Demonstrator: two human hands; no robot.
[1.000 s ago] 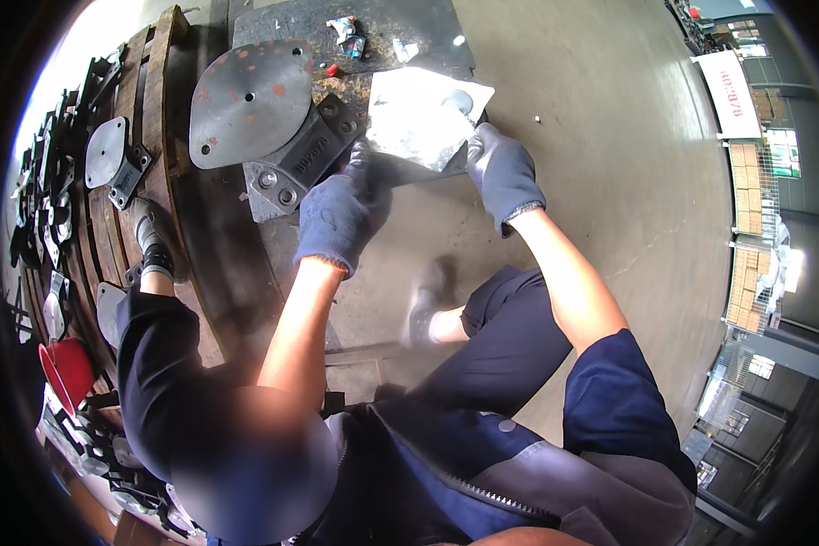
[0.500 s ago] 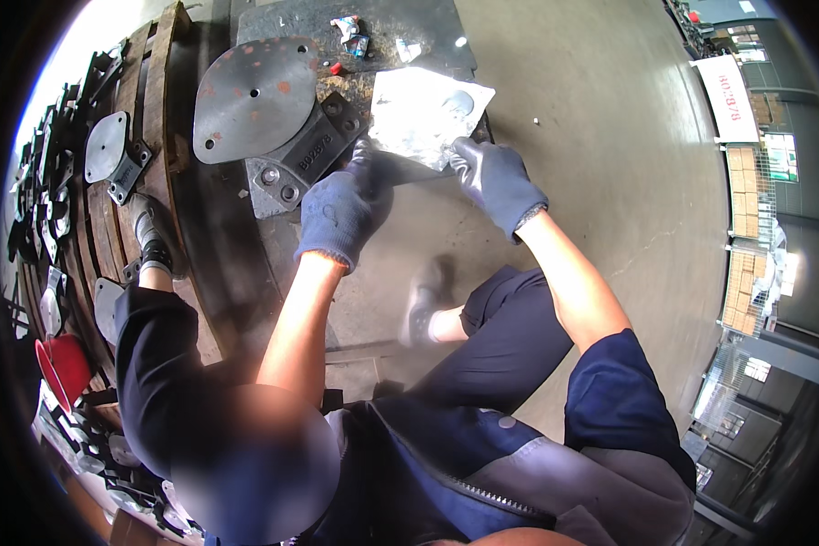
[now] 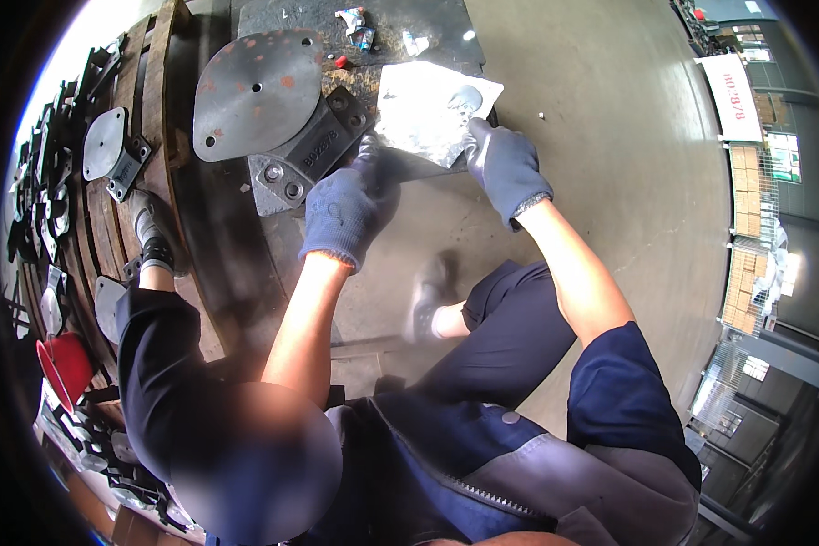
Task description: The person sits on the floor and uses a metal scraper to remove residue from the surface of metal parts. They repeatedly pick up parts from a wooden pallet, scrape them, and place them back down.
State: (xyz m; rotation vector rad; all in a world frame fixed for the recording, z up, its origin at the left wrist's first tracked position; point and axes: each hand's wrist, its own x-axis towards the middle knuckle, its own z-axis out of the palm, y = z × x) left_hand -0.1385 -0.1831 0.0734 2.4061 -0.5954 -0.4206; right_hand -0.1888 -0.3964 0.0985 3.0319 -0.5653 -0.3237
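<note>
Both my hands wear blue knit gloves and hold a shiny, flat metal plate (image 3: 428,109) over a dark steel slab (image 3: 373,27). My left hand (image 3: 346,205) grips the plate's near-left edge. My right hand (image 3: 505,164) grips its near-right edge, with the fingers curled over the rim. Just left of the plate lies a round, rust-spotted steel disc (image 3: 255,91) fixed on a dark cast bracket (image 3: 305,155) with bolts. My left hand is close beside that bracket.
A wooden pallet (image 3: 155,109) on the left carries a smaller disc part (image 3: 105,141) and several dark metal pieces. A red container (image 3: 64,364) sits at the lower left. Small scraps (image 3: 355,23) lie on the slab. Concrete floor (image 3: 610,136) spreads to the right, with shelving (image 3: 755,273) beyond.
Both hands stay on the shiny plate. My right hand's fingers have slid a little inward along the plate's near-right edge.
</note>
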